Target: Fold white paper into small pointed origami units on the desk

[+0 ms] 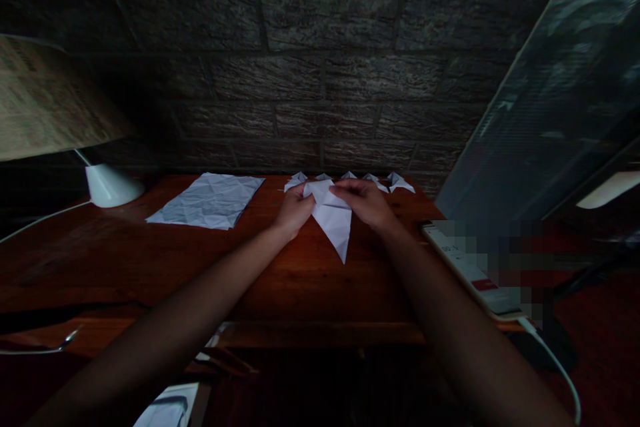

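A sheet of white paper (334, 217), folded to a long point that hangs toward me, is held up above the wooden desk. My left hand (295, 208) pinches its left upper edge. On the other side my right hand (364, 200) grips the upper right part between thumb and fingers. Just behind my hands, several small folded paper pieces (400, 183) stand in a row along the desk's back edge, partly covered by the hands and the held paper.
Creased white sheets (207, 201) lie on the desk (280, 280) to the left. A lamp with a white base (111, 185) stands at far left. At the right edge rests a phone (465, 267) with a white cable (555, 360). A brick wall (330, 80) rises behind.
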Motion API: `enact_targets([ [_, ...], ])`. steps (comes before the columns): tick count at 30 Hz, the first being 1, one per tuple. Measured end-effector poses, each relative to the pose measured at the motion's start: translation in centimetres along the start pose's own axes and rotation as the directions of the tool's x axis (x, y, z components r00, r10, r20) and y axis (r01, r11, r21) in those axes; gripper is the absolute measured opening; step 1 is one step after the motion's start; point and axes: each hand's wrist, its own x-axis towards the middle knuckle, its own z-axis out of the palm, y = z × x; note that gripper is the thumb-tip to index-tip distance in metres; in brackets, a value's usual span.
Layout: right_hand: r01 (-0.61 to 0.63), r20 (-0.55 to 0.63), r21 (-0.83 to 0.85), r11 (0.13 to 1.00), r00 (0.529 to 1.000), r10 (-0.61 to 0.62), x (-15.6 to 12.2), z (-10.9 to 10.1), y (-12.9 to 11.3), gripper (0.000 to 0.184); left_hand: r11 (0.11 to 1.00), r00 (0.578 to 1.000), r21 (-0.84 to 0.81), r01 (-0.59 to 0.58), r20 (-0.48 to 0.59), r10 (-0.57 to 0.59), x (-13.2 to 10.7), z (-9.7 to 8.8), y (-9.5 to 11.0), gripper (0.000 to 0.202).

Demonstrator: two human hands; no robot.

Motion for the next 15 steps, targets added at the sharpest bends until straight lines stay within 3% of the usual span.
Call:
enact_targets([
  [5,0.010,-0.017,-0.031,0.999,1.000,-0.011,-0.02,0.24,-0.07,0.031,0.999,0.996,0.049,-0.020,-0.082,0.024,0.02,0.14,-0.33,0.028],
  [15,0.029,-0.027,0.014,0.999,0.999,-0.028,0.50,-0.20,0.83,0.025,0.998,0.999,0.054,-0.027,-0.044,0.029,-0.07,0.15,0.02,0.033],
])
